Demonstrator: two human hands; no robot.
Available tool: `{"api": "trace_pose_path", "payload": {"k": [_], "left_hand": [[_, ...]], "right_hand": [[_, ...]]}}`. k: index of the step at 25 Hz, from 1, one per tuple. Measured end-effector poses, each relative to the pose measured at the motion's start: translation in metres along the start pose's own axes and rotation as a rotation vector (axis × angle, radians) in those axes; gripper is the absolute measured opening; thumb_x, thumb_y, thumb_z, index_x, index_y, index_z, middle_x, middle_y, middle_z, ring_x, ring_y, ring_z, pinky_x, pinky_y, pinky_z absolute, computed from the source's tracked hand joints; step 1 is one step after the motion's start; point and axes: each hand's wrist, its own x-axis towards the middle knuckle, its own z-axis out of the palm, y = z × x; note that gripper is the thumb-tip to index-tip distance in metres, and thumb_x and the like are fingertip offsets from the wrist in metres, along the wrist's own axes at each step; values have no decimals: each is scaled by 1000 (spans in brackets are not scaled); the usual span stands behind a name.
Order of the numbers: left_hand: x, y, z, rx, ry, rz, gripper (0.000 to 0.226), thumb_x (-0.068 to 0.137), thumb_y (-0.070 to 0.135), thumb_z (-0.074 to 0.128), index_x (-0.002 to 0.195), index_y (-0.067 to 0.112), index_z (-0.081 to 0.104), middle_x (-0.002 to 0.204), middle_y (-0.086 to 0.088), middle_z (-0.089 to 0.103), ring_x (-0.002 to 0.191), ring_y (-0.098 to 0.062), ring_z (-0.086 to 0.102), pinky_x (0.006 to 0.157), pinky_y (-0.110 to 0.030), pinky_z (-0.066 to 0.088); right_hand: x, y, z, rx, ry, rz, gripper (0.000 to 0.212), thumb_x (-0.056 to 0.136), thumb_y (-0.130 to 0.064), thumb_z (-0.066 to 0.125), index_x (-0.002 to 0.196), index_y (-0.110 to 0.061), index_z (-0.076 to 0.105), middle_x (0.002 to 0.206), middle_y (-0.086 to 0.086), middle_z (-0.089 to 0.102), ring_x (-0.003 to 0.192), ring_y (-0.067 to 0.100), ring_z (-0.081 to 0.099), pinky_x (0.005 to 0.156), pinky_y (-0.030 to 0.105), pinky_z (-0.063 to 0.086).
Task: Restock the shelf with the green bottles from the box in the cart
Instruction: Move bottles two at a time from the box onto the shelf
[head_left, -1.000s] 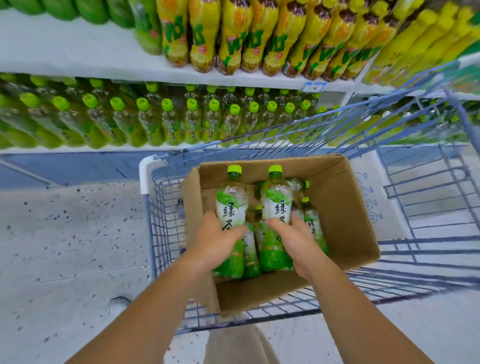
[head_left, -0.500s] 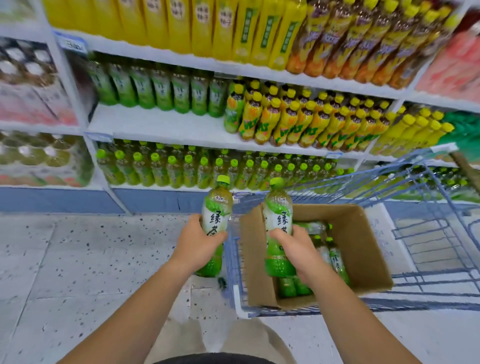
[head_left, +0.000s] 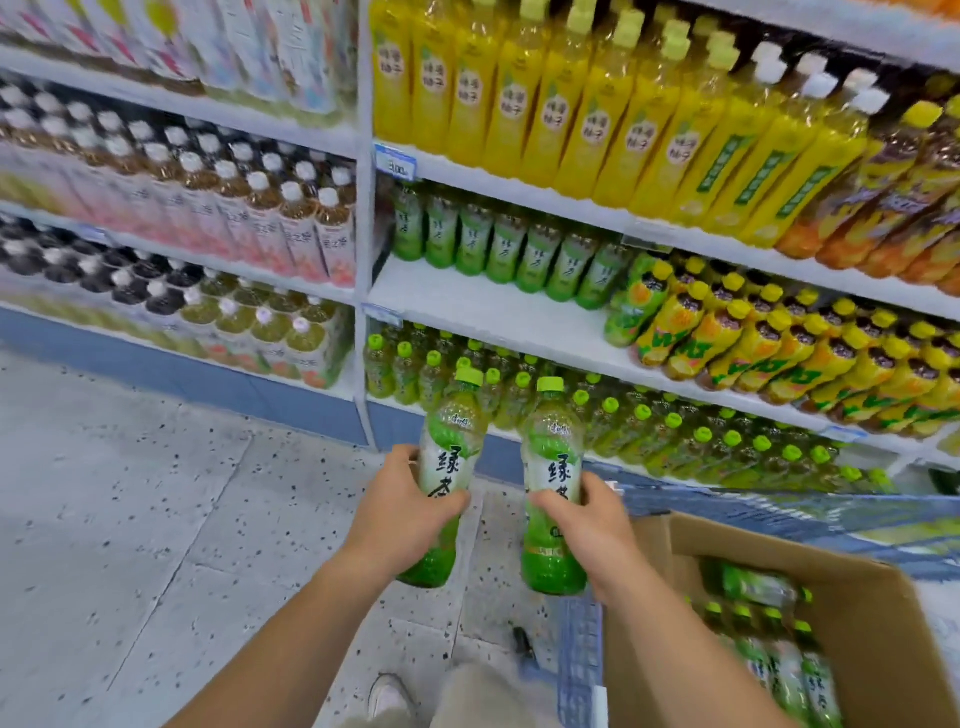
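Hands hold one bottle each. Left hand (head_left: 402, 512) grips left bottle (head_left: 451, 457) mid-body, fingers (head_left: 405, 457) curled round the label. Right hand (head_left: 587, 525) grips right bottle (head_left: 551, 462) likewise, fingers wrapped round it. Both bottles upright, side by side, not touching, above the floor (head_left: 156, 519) before the shelf (head_left: 493, 317). More green bottles sit in the box (head_left: 883, 587) in the cart (head_left: 584, 649).

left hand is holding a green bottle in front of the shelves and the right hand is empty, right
Not quite. The left hand does hold a green bottle in front of the shelves, but the right hand is not empty: it grips a second green bottle, as the head view shows.
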Motion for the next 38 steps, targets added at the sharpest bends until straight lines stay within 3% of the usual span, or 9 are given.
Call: {"api": "trace_pose_path", "payload": {"k": [6,12,16,20,23,26,29,32,38], "left_hand": [[78,-20,-35,73,85,-35,40,70,37,82,100,32,56,90,14,68,78,-1,64,58,-22,47],[175,-29,-24,114,146,-41,37,69,33,82,97,32,58,81,10,69,70,-4,65,56,-35,58],[241,-26,-14,64,168,17,42,61,41,80,96,35,58,80,21,69,68,-1,67,57,-38,61],[316,-12,-17,60,256,140,50,55,47,78,100,40,57,82,24,69,69,4,66,63,-35,60],[364,2,-29,74,294,236,50,57,42,82,98,39,53,83,25,69,68,7,65,54,-20,53],[412,16,-40,72,330,324,48,60,36,83,93,38,48,80,14,66,71,8,61,49,-16,45],[453,17,-48,107,357,392,51,64,32,82,99,35,45,83,18,60,72,11,57,48,-10,38],[479,10,-53,67,330,478,52,69,24,82,108,28,46,86,18,60,79,22,53,56,-1,39],[509,-8,-63,-48,310,539,62,73,27,83,117,34,40,97,27,57,88,28,51,67,6,37]], "right_hand": [[83,-23,75,-53,-99,-20,32,69,-36,78,96,-31,63,94,-8,72,84,15,70,77,40,58],[180,-44,105,-73,-137,-32,33,68,-35,76,96,-30,59,90,-8,69,80,11,66,61,29,49],[241,-63,114,-107,-112,-112,31,69,-31,77,94,-30,58,86,-9,68,76,6,65,52,23,45],[300,-101,130,-95,-70,-242,37,60,-36,74,93,-33,59,82,-12,69,73,4,66,55,26,47],[335,-132,146,-47,-48,-359,44,56,-37,72,98,-33,59,84,-12,71,75,7,69,63,31,55],[369,-156,162,-3,-15,-464,47,61,-33,75,105,-33,58,88,-11,71,78,7,69,66,31,56],[399,-162,180,15,30,-524,48,72,-23,77,114,-29,55,96,-7,69,87,11,67,74,33,55],[419,-157,196,59,82,-559,48,73,-20,78,113,-27,53,94,-7,68,86,11,68,70,31,54],[436,-151,224,112,148,-671,57,64,-29,73,109,-48,44,102,-18,66,88,-7,65,78,26,53]]}}
